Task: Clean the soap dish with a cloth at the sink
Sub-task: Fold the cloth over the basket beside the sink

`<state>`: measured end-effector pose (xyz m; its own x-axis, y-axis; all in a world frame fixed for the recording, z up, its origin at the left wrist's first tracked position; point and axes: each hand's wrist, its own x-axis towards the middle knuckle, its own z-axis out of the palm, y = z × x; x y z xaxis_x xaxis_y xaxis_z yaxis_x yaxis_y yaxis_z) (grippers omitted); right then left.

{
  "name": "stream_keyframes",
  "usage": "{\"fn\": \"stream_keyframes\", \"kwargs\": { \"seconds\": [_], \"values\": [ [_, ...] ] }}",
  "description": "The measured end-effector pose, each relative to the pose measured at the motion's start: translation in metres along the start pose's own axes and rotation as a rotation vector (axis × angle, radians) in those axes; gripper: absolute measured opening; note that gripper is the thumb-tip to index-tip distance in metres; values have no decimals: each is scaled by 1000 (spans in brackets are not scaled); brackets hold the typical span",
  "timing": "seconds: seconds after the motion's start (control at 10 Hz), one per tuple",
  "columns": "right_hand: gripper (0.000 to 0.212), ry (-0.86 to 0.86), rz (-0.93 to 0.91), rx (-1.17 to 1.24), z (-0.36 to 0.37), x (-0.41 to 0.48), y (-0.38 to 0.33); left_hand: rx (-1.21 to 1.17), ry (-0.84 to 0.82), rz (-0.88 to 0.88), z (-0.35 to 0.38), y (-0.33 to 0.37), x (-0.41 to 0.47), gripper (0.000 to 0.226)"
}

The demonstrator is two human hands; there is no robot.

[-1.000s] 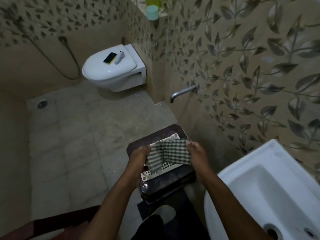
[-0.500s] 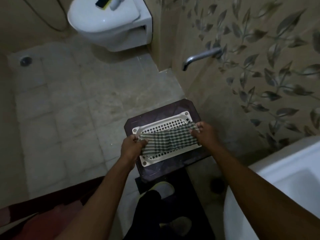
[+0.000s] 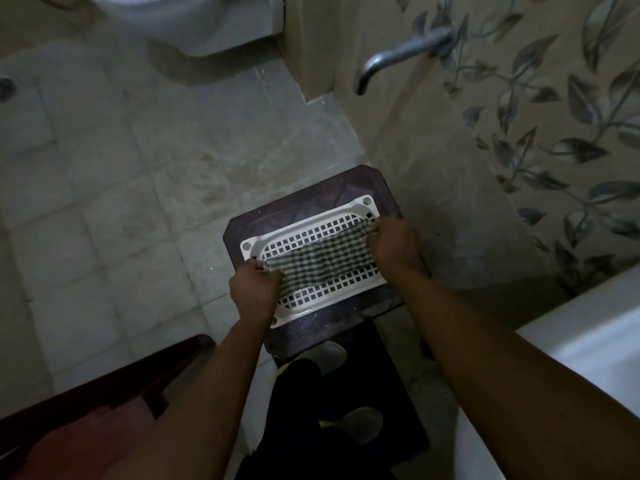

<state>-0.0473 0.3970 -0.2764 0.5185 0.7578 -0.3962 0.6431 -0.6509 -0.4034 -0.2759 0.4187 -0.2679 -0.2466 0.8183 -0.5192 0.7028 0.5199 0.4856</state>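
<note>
A white perforated soap dish [image 3: 349, 284] lies flat on a dark stool [image 3: 311, 199] on the bathroom floor. A green-and-white checked cloth [image 3: 322, 261] is stretched lengthwise across the dish. My left hand [image 3: 254, 292] pinches the cloth's near left end. My right hand [image 3: 394, 242] grips its far right end. Both hands rest at the dish's rim. The white sink [image 3: 571, 358] shows only as an edge at the lower right.
A metal wall tap [image 3: 398, 55] juts out from the leaf-patterned tiles above the stool. A white toilet [image 3: 207, 26] sits at the top. A floor drain [image 3: 5, 88] is at the far left. My shoes [image 3: 360, 424] stand on a dark mat below the stool.
The view has dropped and closed in on the stool. The cloth, bunched and raised a second ago, now lies spread flat along the dish with my hands farther apart.
</note>
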Motion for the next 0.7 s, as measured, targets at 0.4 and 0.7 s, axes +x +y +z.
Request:
{"fn": "stream_keyframes", "kwargs": {
  "seconds": [0.4,0.7],
  "values": [
    [21,74,-22,-70,-20,-17,-2,179,70,214,-6,4,-24,27],
    [21,161,50,124,-117,-83,-11,174,-27,568,-37,57,-79,24]
  ]
}}
